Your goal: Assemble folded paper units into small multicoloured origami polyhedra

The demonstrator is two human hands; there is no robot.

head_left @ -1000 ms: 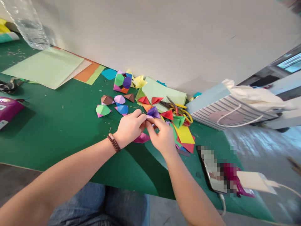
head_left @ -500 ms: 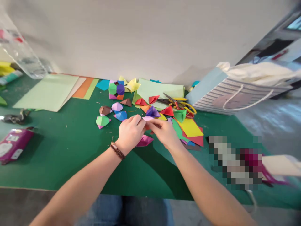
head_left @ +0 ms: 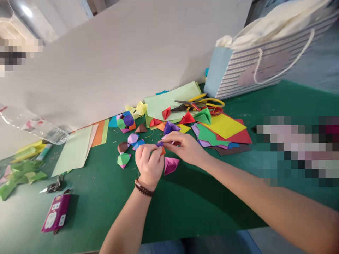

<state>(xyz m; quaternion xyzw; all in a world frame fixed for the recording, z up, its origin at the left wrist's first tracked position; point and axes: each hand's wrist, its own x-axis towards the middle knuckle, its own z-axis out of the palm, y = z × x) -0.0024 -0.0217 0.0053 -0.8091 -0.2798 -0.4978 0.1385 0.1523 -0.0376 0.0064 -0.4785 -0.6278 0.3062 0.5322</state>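
Observation:
My left hand (head_left: 149,165) and my right hand (head_left: 182,146) meet above the green table, both pinching a small folded origami unit (head_left: 160,144) in purple paper. Most of that unit is hidden by my fingers. A magenta folded piece (head_left: 171,165) lies just below my right fingers. Left of my left hand sit a green and pink origami piece (head_left: 123,159) and a small multicoloured modular origami ball (head_left: 125,121). Beyond my hands lie a purple folded unit (head_left: 171,127) and yellow-handled scissors (head_left: 196,105) on sheets of coloured paper (head_left: 225,126).
The green table (head_left: 190,211) slants across the view against a pale board (head_left: 119,70). A striped paper bag (head_left: 254,63) holding white cloth stands at the back right. A plastic bottle (head_left: 34,127), green paper scraps (head_left: 18,178) and a purple box (head_left: 56,213) are at the left.
The view has rolled and swung, so the table now slants. My left hand has turned more upright, and purple paper now shows between my fingertips.

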